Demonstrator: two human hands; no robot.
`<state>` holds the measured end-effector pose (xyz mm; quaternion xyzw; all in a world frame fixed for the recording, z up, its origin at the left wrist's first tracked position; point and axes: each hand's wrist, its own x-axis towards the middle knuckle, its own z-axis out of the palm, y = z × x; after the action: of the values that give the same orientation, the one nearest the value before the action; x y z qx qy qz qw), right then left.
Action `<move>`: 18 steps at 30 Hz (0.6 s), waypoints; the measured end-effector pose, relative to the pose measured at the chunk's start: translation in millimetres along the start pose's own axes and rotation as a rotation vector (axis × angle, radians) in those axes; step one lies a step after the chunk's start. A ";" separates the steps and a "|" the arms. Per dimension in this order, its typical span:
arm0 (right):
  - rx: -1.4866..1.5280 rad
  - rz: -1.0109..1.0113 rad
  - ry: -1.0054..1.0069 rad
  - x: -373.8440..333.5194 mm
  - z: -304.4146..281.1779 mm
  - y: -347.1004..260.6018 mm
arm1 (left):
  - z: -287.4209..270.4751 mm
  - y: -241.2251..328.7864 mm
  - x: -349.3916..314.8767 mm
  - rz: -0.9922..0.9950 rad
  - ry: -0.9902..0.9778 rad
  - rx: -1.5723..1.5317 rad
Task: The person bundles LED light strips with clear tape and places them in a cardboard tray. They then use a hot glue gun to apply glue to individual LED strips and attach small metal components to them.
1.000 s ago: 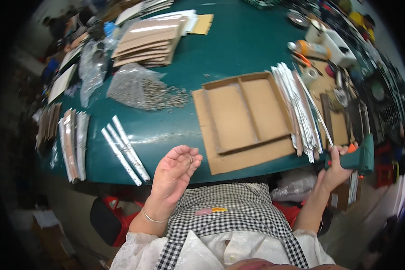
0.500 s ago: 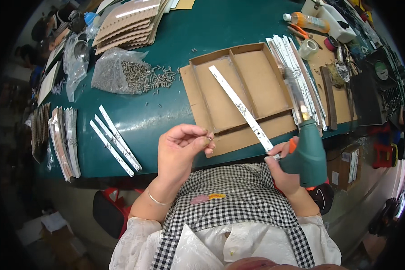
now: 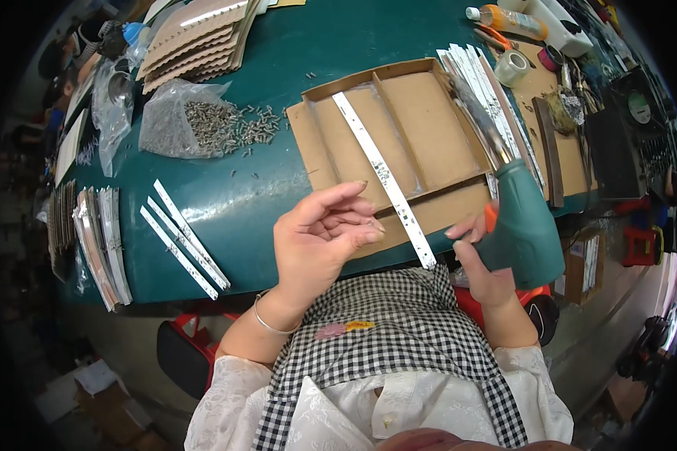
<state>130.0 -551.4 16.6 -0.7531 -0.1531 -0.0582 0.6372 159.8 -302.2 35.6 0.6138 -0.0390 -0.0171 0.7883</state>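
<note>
My left hand [image 3: 320,229] is above the near edge of the table, left of a white perforated strip [image 3: 380,171]. Its fingers are curled, with thumb and middle fingertip close together; whatever small thing may be between them I cannot make out. The strip lies slantwise across a shallow cardboard tray [image 3: 437,135], its near end reaching over the table edge by my apron. In my right hand [image 3: 483,267] is a green power screwdriver [image 3: 520,225] with an orange trigger, its blurred bit pointing away from me. Thumb and index finger of that hand are apart, clear of the strip.
A plastic bag [image 3: 164,120] spills small metal screws [image 3: 237,126] onto the green table [image 3: 267,161]. Loose strips [image 3: 184,240] and a strip bundle [image 3: 113,237] lie left; more strips [image 3: 480,98] stand right of the tray. Tape [image 3: 511,68] and an orange bottle [image 3: 515,21] lie beyond.
My right fingers have let go of the strip's near end, which sits lower and further left. The screwdriver has tilted and moved right. My left thumb and index finger have opened from a pinch.
</note>
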 end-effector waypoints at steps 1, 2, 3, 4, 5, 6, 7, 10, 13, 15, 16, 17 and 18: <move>0.004 0.015 -0.031 2.6 0.5 1.0 | 3.2 0.5 2.2 0.045 -0.027 0.047; 0.007 0.031 -0.065 4.9 0.9 1.8 | 4.6 -0.5 3.6 0.143 -0.067 0.136; 0.029 0.069 -0.078 9.7 6.9 -0.7 | 5.6 -2.2 4.9 0.242 -0.108 0.226; 0.041 0.108 -0.091 13.7 11.2 -3.7 | 7.2 -3.4 6.9 0.339 -0.156 0.312; 0.053 0.146 -0.104 18.4 15.6 -6.6 | 9.2 -3.7 8.5 0.376 -0.176 0.337; 0.057 0.183 -0.124 23.7 18.3 -9.7 | 11.3 -3.9 9.5 0.414 -0.196 0.362; 0.111 0.172 -0.121 28.5 22.1 -13.5 | 12.5 -4.2 9.3 0.450 -0.211 0.389; 0.258 0.157 -0.111 37.3 32.0 -21.2 | 17.7 -7.9 8.9 0.528 -0.170 0.427; 0.205 0.056 -0.160 42.1 31.5 -19.9 | 21.5 -9.1 6.7 0.495 -0.164 0.345; 0.159 0.054 -0.186 42.2 29.7 -17.4 | 21.6 -8.1 7.2 0.411 -0.175 0.265; 0.158 0.104 -0.187 39.3 28.8 -14.0 | 21.3 -7.6 8.2 0.358 -0.170 0.219; 0.147 0.125 -0.193 38.3 27.8 -10.5 | 21.0 -6.6 9.3 0.306 -0.165 0.173; 0.137 0.147 -0.200 37.2 27.0 -7.1 | 19.2 -3.0 11.0 0.262 -0.213 0.177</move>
<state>160.1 -518.3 28.9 -0.7192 -0.1639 0.0747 0.6711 169.2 -322.2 37.8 0.6650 -0.2031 0.0244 0.7183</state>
